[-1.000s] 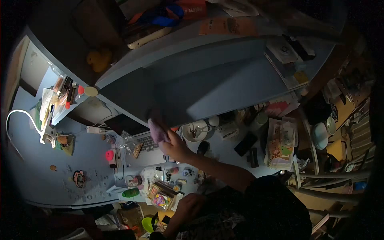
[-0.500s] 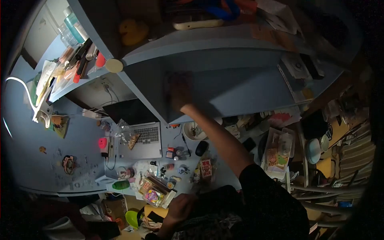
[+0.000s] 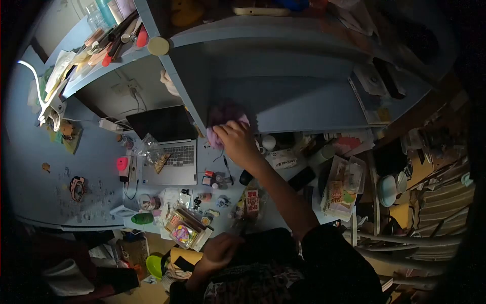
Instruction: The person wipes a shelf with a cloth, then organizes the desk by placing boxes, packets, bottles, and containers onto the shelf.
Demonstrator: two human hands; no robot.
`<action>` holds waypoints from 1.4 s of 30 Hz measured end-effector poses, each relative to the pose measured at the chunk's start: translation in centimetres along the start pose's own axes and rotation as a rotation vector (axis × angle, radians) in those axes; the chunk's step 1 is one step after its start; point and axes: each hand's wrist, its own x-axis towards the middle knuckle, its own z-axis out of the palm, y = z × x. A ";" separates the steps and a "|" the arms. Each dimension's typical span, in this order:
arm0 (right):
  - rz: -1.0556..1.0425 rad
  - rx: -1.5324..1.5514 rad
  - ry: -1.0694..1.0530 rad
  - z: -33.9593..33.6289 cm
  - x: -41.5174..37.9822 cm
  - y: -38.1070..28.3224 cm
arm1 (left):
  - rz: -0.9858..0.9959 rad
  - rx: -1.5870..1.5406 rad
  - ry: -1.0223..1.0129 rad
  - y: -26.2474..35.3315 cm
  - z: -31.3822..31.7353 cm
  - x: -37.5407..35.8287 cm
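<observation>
My right hand is closed around a crumpled pink cloth at the front edge of the shelf compartment, beside its left divider. Part of the cloth lies in shadow on the shelf board. My left hand is low in front of my body, near the desk's front edge, its fingers curled with nothing visible in them. Close to it on the desk is a box with a colourful picture.
An open laptop stands under the shelf, with a crinkled clear bag on it. A black phone, a red-and-white packet and a plastic container lie to the right. A lit lamp is at left.
My right hand has come from deep inside the compartment to its front edge, bringing the pink cloth along. The view has shifted slightly. My left hand stays low near my body.
</observation>
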 end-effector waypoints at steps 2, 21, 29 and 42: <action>-0.088 0.091 0.206 -1.0 -2.5 -0.9 | 0.001 0.009 -0.059 0.0 -0.2 -0.2; 0.501 -0.332 0.406 -4.0 -4.8 9.1 | -0.048 0.021 0.081 -0.8 -2.2 -4.1; 0.264 -0.068 0.455 2.9 -2.6 -2.6 | -0.001 -0.006 0.010 -0.6 -2.1 -2.9; 0.117 -0.385 0.431 1.8 -7.6 4.6 | 0.250 0.103 -0.099 -0.7 -0.2 0.1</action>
